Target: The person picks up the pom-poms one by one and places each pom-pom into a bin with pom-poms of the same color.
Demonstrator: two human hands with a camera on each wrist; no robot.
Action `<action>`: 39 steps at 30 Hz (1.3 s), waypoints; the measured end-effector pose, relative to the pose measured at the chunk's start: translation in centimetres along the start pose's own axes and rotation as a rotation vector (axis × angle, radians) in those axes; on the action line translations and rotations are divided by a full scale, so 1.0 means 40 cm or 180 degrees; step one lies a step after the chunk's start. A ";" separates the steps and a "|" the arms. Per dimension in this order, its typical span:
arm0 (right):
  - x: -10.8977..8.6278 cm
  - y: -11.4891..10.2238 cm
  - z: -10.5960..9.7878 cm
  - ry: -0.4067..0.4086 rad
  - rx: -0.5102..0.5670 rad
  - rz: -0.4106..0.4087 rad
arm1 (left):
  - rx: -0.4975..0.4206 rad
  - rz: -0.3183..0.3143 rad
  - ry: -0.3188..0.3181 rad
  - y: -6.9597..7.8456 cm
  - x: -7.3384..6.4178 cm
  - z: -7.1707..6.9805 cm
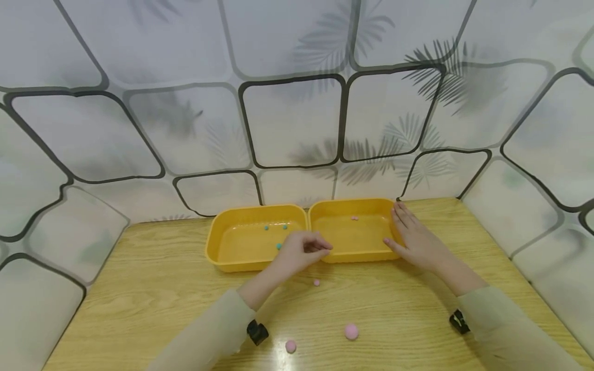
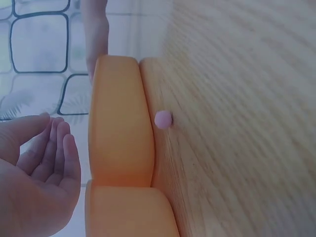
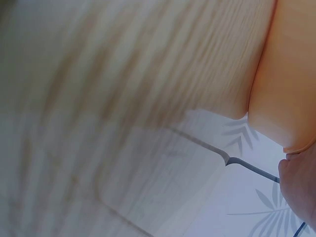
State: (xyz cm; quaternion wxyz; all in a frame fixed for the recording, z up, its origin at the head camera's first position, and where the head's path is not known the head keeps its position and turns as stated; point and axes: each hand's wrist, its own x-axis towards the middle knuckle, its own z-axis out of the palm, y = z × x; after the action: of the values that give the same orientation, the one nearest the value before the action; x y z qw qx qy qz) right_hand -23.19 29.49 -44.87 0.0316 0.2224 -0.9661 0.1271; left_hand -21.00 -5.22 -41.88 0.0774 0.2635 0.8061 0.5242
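Note:
My left hand hovers at the front left corner of the right yellow tray, thumb tip meeting the fingertips. Whether a small thing sits between them is hidden, also in the left wrist view. My right hand rests with straight fingers along that tray's right rim, its thumb over the near corner. Tiny pink balls lie in this tray. The left yellow tray holds a few teal balls. On the table just below the left hand is a small pink ball.
Closer to me on the wooden table lie a larger pink ball and a medium pink ball. Both trays stand side by side at the back, near a patterned curtain that also encloses the sides.

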 end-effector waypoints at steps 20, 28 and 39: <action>-0.002 0.003 0.002 0.0014 0.0029 -0.0002 | -0.0103 -0.0186 -0.0292 -0.026 -0.196 -0.038; 0.001 0.004 0.002 0.0007 -0.0016 0.0009 | -0.0015 -0.0384 -0.0428 -0.054 -0.256 -0.041; -0.001 -0.003 0.000 -0.0054 0.0050 0.0026 | -0.0224 -0.0390 -0.0793 -0.094 -0.312 -0.039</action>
State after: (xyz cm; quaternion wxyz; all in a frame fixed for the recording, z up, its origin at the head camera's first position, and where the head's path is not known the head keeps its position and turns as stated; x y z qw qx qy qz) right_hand -23.10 29.39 -44.86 0.0212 0.2197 -0.9662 0.1329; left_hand -12.34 -13.97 -46.42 0.2179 0.2740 0.7859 0.5097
